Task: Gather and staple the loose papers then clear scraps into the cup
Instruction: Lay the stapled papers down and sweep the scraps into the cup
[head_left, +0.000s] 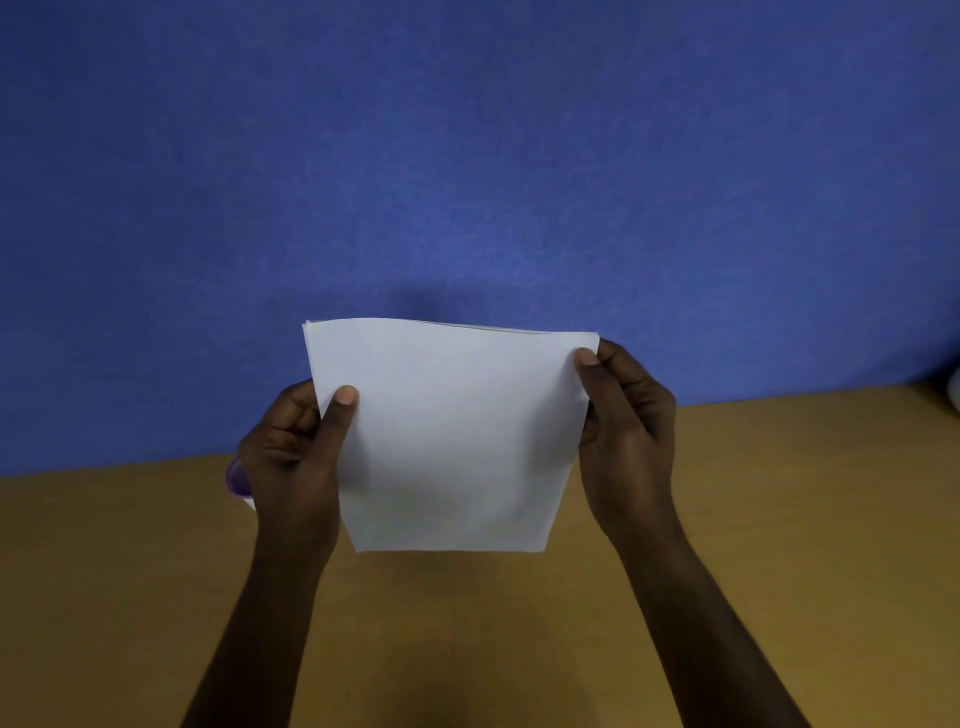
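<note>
A stack of white papers (452, 436) is held upright above the wooden table (779, 519), edges roughly aligned. My left hand (288, 457) grips its left edge, thumb on the front sheet. My right hand (626, 436) grips the right edge near the top corner, thumb on the front too. A purple, rounded object (236, 478) shows just behind my left hand, mostly hidden; I cannot tell what it is. No stapler or scraps show.
A blue wall (467, 156) rises right behind the table's far edge. A pale object (953, 389) is cut off at the right border.
</note>
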